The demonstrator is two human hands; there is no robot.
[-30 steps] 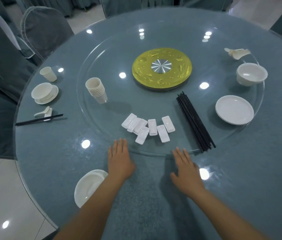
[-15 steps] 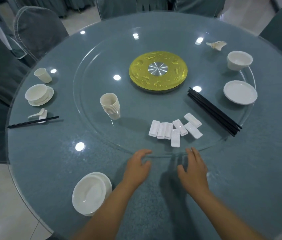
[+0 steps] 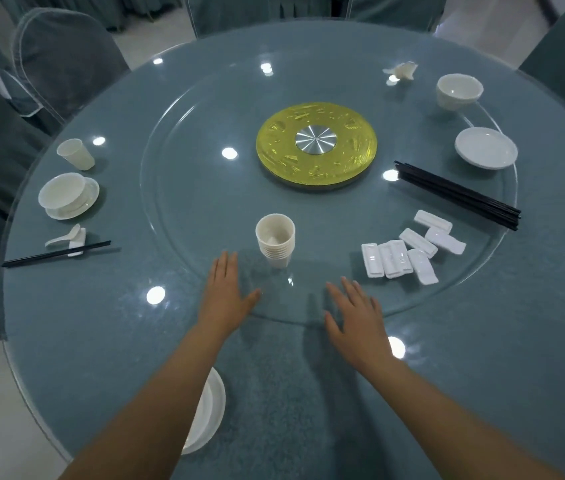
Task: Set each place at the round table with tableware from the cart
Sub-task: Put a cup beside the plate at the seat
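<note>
Both my hands lie flat with straight fingers on the near rim of the glass turntable (image 3: 177,237). My left hand (image 3: 227,294) is just left of a stack of white cups (image 3: 275,239). My right hand (image 3: 355,311) is to the right of the stack, near several white chopstick rests (image 3: 409,252). Further round the turntable lie a bundle of black chopsticks (image 3: 457,195), a white plate (image 3: 486,147), a white bowl (image 3: 459,91) and white spoons (image 3: 400,71). A bowl on a plate (image 3: 206,415) sits at the near table edge, partly under my left forearm.
At the left a place is laid with a cup (image 3: 76,154), a bowl on a saucer (image 3: 68,195), a spoon (image 3: 66,237) and chopsticks (image 3: 56,254). A yellow disc (image 3: 315,147) marks the turntable's centre. Covered chairs (image 3: 62,60) ring the round table.
The turntable has turned anticlockwise: the cup stack came round to the near middle, while the rests, chopsticks, plate and bowl swung right and away. My hands shifted along the rim with it.
</note>
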